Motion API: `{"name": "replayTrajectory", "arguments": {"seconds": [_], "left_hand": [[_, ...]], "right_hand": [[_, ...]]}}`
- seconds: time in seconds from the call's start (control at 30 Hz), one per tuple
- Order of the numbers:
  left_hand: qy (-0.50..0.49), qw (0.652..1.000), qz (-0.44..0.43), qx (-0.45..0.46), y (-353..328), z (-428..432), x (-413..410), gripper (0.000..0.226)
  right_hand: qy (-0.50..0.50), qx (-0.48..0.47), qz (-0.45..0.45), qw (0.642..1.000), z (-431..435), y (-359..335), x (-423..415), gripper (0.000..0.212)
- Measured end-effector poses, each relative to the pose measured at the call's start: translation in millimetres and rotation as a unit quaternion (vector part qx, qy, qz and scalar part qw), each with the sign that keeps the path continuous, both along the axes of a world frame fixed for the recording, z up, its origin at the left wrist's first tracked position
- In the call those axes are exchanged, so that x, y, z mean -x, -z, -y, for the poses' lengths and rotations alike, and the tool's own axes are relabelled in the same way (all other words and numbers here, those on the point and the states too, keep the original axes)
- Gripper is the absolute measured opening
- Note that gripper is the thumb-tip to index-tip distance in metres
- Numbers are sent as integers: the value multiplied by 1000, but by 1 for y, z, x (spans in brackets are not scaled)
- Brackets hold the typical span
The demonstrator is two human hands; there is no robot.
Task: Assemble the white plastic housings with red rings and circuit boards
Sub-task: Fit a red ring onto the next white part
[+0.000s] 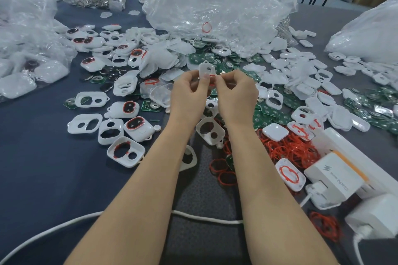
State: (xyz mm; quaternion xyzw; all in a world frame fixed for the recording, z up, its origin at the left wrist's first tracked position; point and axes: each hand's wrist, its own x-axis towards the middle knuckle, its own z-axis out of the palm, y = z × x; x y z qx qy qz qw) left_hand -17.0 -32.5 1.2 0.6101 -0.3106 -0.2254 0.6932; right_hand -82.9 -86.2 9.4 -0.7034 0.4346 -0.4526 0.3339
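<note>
**Both hands meet on one white housing**

The two hands are raised close together above the cluttered table [43, 168], their fingertips almost touching. The left hand [189, 90] pinches a white housing [207, 70] by its lower edge, thumb in front and fingers curled behind, so the piece stands upright with its small loop on top and its openings facing the camera. The right hand [237, 92], fingers curled in the same way, pinches at the housing's lower right corner, where a red ring [212, 80] shows between the fingertips. How far the ring is seated in the housing cannot be told, since the fingers cover most of it.

Below the wrists lies another open housing [210, 130]. To the left of the left forearm sit more housings [85, 122], some bare and some with a red ring already around the larger opening [134, 123]. To the right of the right forearm is a heap of loose red rings [288, 150], and just beyond it a spread of green circuit boards [266, 117]. Further right stands a white charger [331, 178] plugged into a power strip. A white cable [204, 218] runs across under both forearms. Beyond the hands, a large crumpled clear plastic bag [215, 6] rises over more scattered white parts.
</note>
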Motion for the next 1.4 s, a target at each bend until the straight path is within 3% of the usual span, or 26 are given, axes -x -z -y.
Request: {"name": "replayTrajectory", "arguments": {"seconds": [0.33, 0.5, 0.6, 0.63, 0.7, 0.73, 0.8, 0.87, 1.0, 1.1, 1.3, 1.4], "left_hand": [[-37, 999, 17, -15, 3, 5, -2, 8], [-32, 998, -54, 4, 4, 6, -4, 13], [2, 993, -111, 43, 0, 4, -7, 18], [15, 991, -124, 53, -1, 2, -8, 18], [36, 988, -136, 62, -3, 0, -9, 19], [42, 988, -138, 63, -3, -2, -9, 19], [48, 988, -135, 59, -3, -3, -9, 18], [46, 990, -124, 44, -3, -3, -9, 17], [27, 990, -133, 29, -2, 0, -9, 18], [9, 989, -145, 22, -1, 1, -9, 23], [32, 979, -193, 55, -2, 1, -11, 20], [16, 987, -149, 60, -3, -1, -9, 10]], "right_hand": [[35, 48, -3, 998, -6, 7, -10, 15], [32, 57, 28, 997, -12, 7, -14, 14], [-33, -61, 117, 991, -10, 1, -10, 4], [-73, -138, 158, 975, -6, -1, -7, 3], [-157, -289, 243, 912, 1, -5, 0, 21], [-186, -329, 269, 886, 3, -7, 3, 24], [-204, -344, 282, 872, 5, -8, 5, 17], [-187, -324, 272, 887, 3, -7, 2, 9], [-138, -231, 169, 948, 0, -3, -2, 16], [-155, -218, 116, 956, -2, -2, -3, 28], [-163, -179, 93, 966, -2, -3, -1, 24], [-147, -164, 72, 973, -1, -4, 1, 25]]}}
